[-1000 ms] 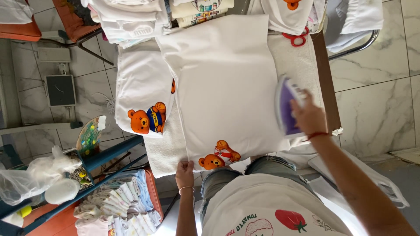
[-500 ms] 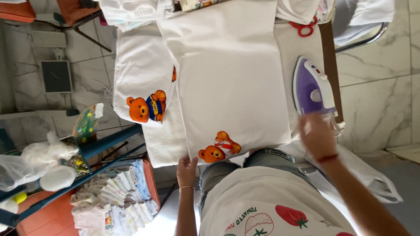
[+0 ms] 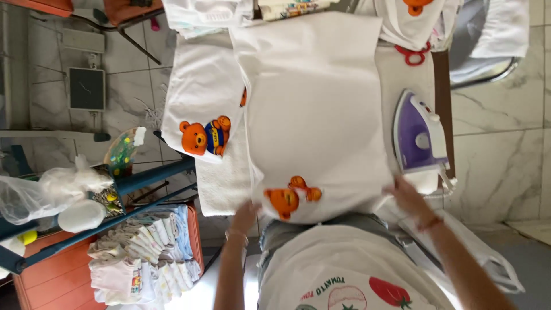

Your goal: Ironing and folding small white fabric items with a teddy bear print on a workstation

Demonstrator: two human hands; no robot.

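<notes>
- At the far left of the frame, a clear plastic bag (image 3: 40, 192) is seen on a blue rack (image 3: 143, 183), and a stack of folded clothes (image 3: 146, 252) is seen below it in the lower left.
- Left of centre, a white garment with a bear print (image 3: 204, 135) is spread on the ironing table (image 3: 413, 74).
- At lower centre, the left hand (image 3: 245, 217) is laid at the near hem of the white cloth (image 3: 313, 109); whether its fingers are together or apart cannot be told.
- The white cloth is laid flat across the middle of the table, with an orange bear patch (image 3: 290, 198) near its lower edge.
- Right of centre, the right hand (image 3: 406, 195) is placed on the cloth's lower right corner, its fingers curled on the edge.
- Just above that hand, a purple and white iron (image 3: 419, 135) is seen lying on the table, apart from the fingers.
- In the upper right, red scissors (image 3: 412, 54) are seen.
</notes>
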